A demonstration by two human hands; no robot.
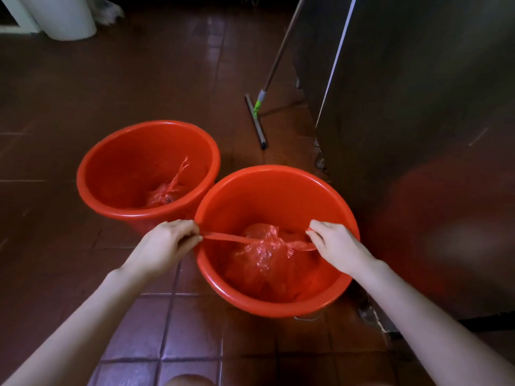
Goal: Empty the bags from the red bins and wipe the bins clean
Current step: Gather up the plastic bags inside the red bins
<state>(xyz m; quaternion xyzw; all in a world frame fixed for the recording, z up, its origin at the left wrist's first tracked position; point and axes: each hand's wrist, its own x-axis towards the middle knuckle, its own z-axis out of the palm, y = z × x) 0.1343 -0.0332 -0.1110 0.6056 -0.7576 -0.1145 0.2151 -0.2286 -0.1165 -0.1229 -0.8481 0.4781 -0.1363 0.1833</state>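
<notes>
Pinching one handle each, the left hand (167, 242) at the rim of the near bin (278, 170) and the right hand (335, 246) over its mouth stretch the bag (264, 256) inside; the far bin (145, 124), just beside, holds a tied bag (164, 195); open floor (83, 93) left, cabinet (418, 107) close right

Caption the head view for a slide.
Left hand and right hand stretch a red bag by its handles in the nearer bin; the farther bin holds a tied bag.

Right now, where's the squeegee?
Head view, upper right of centre: the squeegee stands on the floor beyond the nearer red bin, beside the steel cabinet.
</notes>
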